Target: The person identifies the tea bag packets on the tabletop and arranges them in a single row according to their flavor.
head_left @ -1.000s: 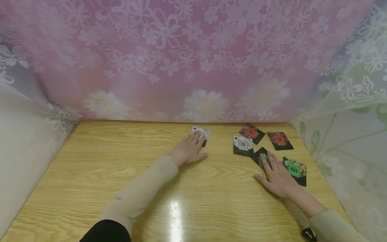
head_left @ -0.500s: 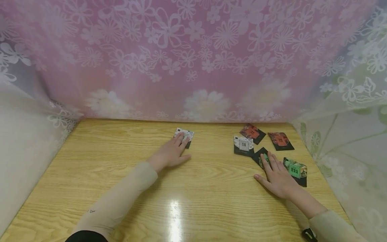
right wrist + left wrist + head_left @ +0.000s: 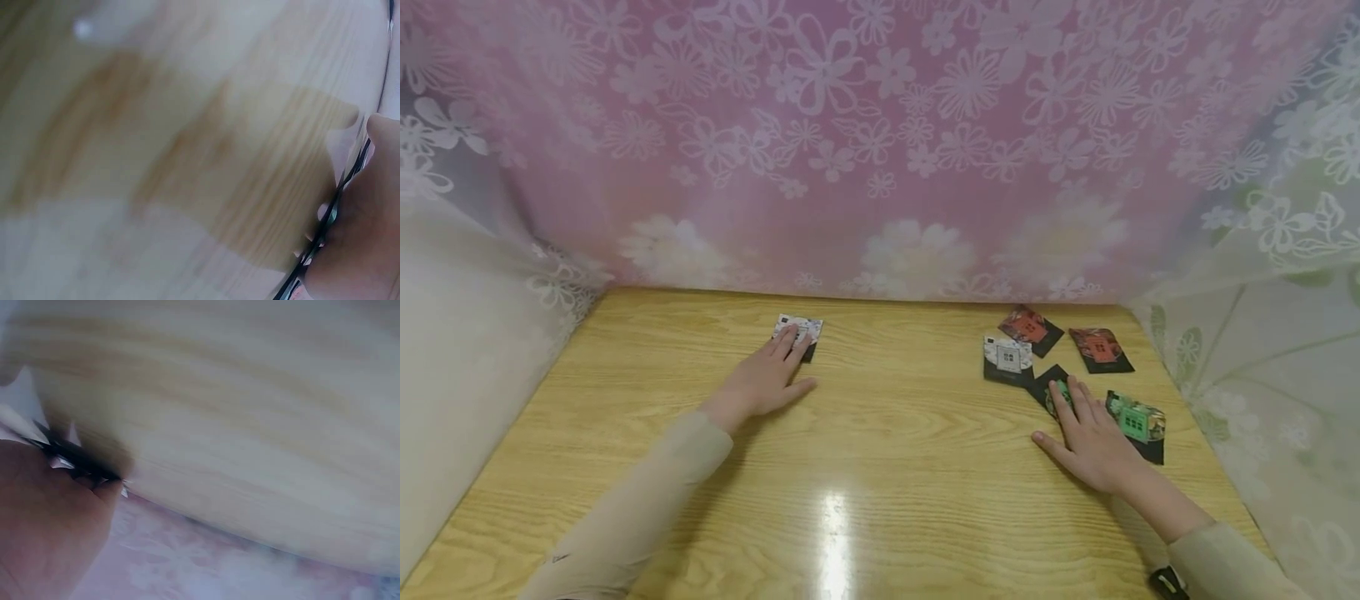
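Note:
My left hand [image 3: 762,381] lies flat with extended fingers on a small white-and-black packet [image 3: 807,328] at the back left of the table. Part of that packet is hidden under the fingers; its dark edge [image 3: 81,459] shows past the hand in the left wrist view. Over on the right side, my right hand [image 3: 1093,442] rests with straight, spread fingers on a green-and-black packet [image 3: 1047,388], covering much of it. Just right of those fingers lies a second green-and-black packet [image 3: 1138,423].
Another white-and-black packet [image 3: 1008,360] overlaps a red-and-black packet [image 3: 1032,328] behind the right hand. A further red-and-black packet [image 3: 1101,349] lies farther right. Floral curtains [image 3: 880,167] border the wood-grain table [image 3: 895,492] at the back and sides.
My left hand has slid leftward along the table, taking the white-and-black packet with it under the fingers. The right hand and the packets near it have stayed in place.

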`<state>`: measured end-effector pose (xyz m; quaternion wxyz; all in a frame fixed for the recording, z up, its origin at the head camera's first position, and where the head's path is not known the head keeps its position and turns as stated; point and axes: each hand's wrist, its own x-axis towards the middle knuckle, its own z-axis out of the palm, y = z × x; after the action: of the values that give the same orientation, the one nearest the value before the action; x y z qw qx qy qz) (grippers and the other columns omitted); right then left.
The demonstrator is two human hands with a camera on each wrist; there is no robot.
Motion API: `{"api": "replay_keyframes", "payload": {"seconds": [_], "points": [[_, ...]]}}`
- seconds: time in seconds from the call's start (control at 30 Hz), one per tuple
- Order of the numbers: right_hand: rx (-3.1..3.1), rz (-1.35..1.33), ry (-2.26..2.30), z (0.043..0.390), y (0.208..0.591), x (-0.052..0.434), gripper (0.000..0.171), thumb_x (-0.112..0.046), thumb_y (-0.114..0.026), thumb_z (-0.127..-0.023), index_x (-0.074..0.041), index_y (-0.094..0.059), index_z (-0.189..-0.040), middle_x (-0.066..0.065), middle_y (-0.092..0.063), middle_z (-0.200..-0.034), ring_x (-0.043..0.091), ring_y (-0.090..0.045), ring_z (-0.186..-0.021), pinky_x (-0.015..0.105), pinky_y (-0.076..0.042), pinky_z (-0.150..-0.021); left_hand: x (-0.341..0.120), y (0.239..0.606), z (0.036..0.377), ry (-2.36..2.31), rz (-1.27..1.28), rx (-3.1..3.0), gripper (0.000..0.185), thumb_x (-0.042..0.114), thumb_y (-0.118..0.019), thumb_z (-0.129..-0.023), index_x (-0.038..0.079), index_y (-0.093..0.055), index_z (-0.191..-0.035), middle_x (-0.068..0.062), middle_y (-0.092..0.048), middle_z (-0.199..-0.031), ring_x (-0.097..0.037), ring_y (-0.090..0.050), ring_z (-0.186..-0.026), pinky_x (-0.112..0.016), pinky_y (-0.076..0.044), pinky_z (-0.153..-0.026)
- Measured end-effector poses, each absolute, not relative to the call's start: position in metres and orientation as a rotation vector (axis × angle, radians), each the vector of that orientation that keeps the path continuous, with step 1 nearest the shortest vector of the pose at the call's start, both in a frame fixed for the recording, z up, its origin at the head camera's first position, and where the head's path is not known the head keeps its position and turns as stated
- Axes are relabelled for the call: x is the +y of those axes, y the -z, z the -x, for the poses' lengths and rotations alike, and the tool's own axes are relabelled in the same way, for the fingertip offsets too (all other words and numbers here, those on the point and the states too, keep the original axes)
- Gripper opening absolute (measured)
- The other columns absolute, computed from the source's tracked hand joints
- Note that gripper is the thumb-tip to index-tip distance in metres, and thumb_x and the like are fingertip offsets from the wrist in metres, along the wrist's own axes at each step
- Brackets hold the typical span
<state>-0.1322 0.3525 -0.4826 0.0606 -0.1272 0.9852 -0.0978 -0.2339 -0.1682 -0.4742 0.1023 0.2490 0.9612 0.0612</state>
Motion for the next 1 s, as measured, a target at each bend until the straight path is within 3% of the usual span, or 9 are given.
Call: {"api": "replay_keyframes", "payload": {"seconds": [0.4, 1.0], "points": [[2.98, 0.398, 0.312, 0.134, 0.491, 0.36, 0.096, -0.06, -0.048, -0.108, -0.004, -0.002, -0.171, 0.038, -0.004, -0.173, 0.059, -0.009, -0.159, 0.08, -0.019, -0.121, -0.223, 0.474, 0.22, -0.216, -0.696, 2.899, 0.081, 0.048, -0.048, -0.112, 0.0, -0.018, -0.169, -0.031, -0.013, -0.175, -0.048, -0.017, -0.163, -0.061, -0.026, -0.131], [3.034, 0.44, 0.3, 0.135, 0.494, 0.36, 0.095, -0.058, -0.053, -0.107, -0.003, -0.01, -0.171, 0.039, -0.011, -0.172, 0.06, -0.017, -0.157, 0.081, -0.023, -0.119, -0.285, 0.476, 0.206, -0.224, -0.648, 2.921, 0.076, 0.048, -0.045, -0.113, 0.001, -0.022, -0.169, -0.032, -0.016, -0.174, -0.052, -0.022, -0.16, -0.066, -0.031, -0.126]]}}
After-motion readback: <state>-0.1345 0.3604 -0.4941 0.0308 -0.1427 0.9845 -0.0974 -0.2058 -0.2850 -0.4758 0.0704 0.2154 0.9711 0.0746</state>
